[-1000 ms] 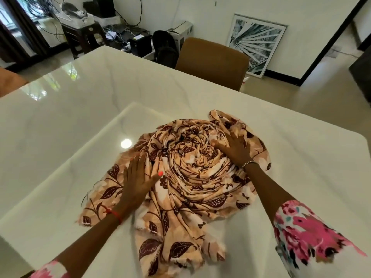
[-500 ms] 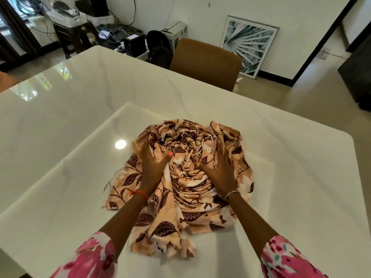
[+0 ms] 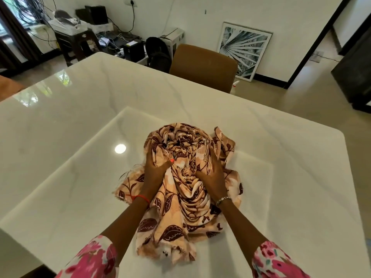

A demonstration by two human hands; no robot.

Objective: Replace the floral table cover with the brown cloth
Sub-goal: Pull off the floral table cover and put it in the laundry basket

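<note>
The floral table cover [image 3: 188,187] lies bunched in a crumpled heap on the bare white desk [image 3: 80,121], and you have it pressed between both hands. Your left hand [image 3: 155,167] sits against the heap's left flank, its fingers [image 3: 149,157] curled into the folds and the thumb hooked over a ridge of cloth; your right hand [image 3: 210,173] mirrors it on the right flank, fingers [image 3: 210,157] spread along the fabric and closing inward. So both sets of fingers are gathering cloth, with the thick of the bundle directly between them and rising just beyond the fingertips. The heap's long axis runs from you outward: a loose fringed tail trails back toward your body below the wrists, while the rounded, coiled end points away toward the brown chair [image 3: 202,65]. A looser flap spills out just to the right of your right hand, outside its hold. Neither hand is clearly nearer; they sit about level. To my eye the lift should go straight up, scooping the near tail in. No brown cloth shows anywhere in view.
</note>
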